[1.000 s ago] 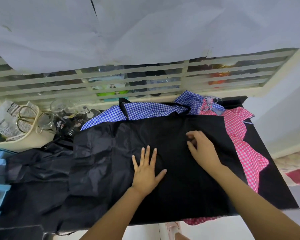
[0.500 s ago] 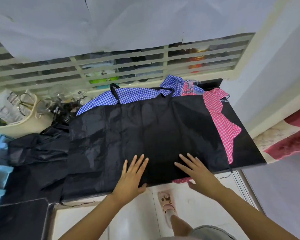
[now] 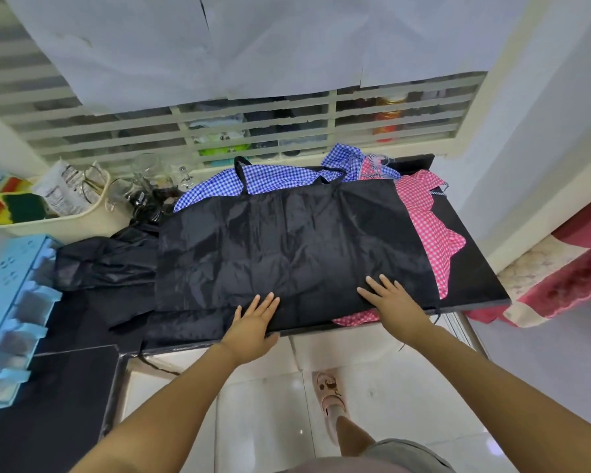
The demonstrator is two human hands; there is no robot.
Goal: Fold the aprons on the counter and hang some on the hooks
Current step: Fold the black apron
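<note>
At the near edge of the black counter, the left hand is laid flat on the shiny black fabric apron, fingers straight and close together; the right hand is pressed flat toward the near right corner, fingers slightly spread; a pink checked apron is overlapped by the black one along the right edge; a blue checked apron is bunched at the far edge.
</note>
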